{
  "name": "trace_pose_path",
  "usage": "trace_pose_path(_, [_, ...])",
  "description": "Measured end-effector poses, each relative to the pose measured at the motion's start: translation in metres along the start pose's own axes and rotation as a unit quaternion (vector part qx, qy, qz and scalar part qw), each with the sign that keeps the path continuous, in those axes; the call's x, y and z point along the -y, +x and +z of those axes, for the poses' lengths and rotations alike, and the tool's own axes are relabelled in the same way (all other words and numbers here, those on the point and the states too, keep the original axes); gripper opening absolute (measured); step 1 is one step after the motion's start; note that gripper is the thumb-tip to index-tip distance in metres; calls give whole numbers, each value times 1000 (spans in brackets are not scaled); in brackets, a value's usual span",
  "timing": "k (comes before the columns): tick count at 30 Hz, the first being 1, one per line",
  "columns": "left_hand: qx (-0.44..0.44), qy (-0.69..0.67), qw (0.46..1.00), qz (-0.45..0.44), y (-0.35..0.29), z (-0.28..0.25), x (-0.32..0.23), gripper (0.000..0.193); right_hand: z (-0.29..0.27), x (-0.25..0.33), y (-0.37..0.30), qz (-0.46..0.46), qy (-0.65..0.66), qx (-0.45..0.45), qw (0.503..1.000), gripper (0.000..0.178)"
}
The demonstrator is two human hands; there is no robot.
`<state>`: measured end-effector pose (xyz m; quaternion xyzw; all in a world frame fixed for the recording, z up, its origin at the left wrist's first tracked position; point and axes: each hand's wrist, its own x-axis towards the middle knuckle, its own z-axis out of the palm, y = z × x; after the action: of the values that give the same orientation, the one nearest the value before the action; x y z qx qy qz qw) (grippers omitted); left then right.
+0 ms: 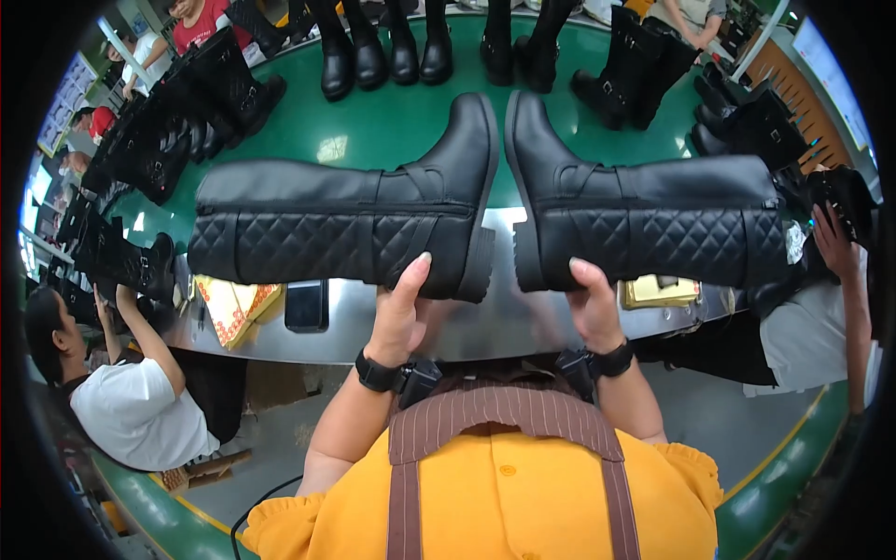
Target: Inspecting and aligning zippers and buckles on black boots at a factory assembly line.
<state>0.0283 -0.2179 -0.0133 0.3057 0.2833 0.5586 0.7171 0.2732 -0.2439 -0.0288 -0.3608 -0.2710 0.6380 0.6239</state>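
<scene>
Two tall black boots with quilted shafts, side zips and ankle straps are held up on their sides, soles facing each other with a narrow gap between. My left hand (401, 311) grips the left boot (308, 219) from below near its heel, thumb on the near side. In the same way my right hand (595, 306) grips the right boot (667, 219) by its heel area. Both shafts point outward and both toes point away from me. The fingers under each boot are mostly hidden.
A metal table edge (448, 341) runs before me, with a dark phone (307, 305) and patterned yellow papers (235, 308) on it. Beyond lies a green surface (392, 126) with several standing black boots (338, 56). Co-workers sit close at left (140, 401) and right (812, 327).
</scene>
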Motion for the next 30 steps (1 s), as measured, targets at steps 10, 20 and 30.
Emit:
trace_pose_path(10, [-29,532,836,132,-3,-8,17,39,44,-7,-22,-107,-576,17,810,76])
trace_pose_path(20, [-31,524,845,101,-8,-9,13,77,23,3,-24,-61,-692,124,709,89])
trace_pose_path(30, [-85,600,614,506,-15,19,53,109,-23,19,137,52,-583,-61,808,78])
